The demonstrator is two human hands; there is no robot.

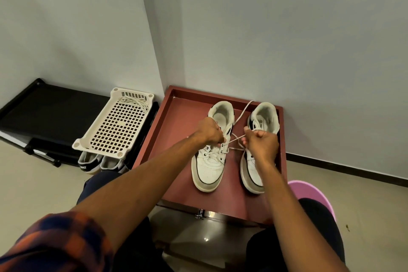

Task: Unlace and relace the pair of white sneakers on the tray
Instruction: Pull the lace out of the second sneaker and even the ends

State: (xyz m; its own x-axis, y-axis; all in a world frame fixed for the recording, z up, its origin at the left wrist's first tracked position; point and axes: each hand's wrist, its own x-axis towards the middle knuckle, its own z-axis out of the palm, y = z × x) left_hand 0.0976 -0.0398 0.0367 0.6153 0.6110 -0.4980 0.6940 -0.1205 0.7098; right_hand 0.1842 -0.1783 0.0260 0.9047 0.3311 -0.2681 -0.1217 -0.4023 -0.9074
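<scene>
Got the left-side sneaker [208, 168] and the right-side sneaker [263, 115], both white, parked side by side on the red-brown tray [176, 130], toes pointing back this way and heels toward the wall. Looks like mid-relace on the left-side one: crossed through the lower eyelets, upper ones not yet threaded.

Pinching the lace [242, 112] close to the shoe with the left hand [209, 131], fingers curled tight at the upper eyelets. Fisting the free strands in the right hand [261, 142], parked over the right-side sneaker, pulling things taut across the gap. One loose tail trailing off toward the far rim of the tray. No telling the exact eyelet in play, too small.

Handling-wise: soft, floppy, featherweight cord, so zero stiffness for pushing through holes. Best grabbed right behind the tip with thumb and forefinger, then fed through. Probably flat, so worth watching for twists. Shoes light too, likely to skate on that smooth tray under a hard tug, hence pinning down at the eyelet row or tongue with the spare hand. No fragility worries.

Off to the left: white perforated basket [114, 126] with a second lace [132, 101] coiled inside, probably for the other shoe. Dark sneakers [88, 164] tucked underneath, pink stool [309, 190] on the right.
</scene>
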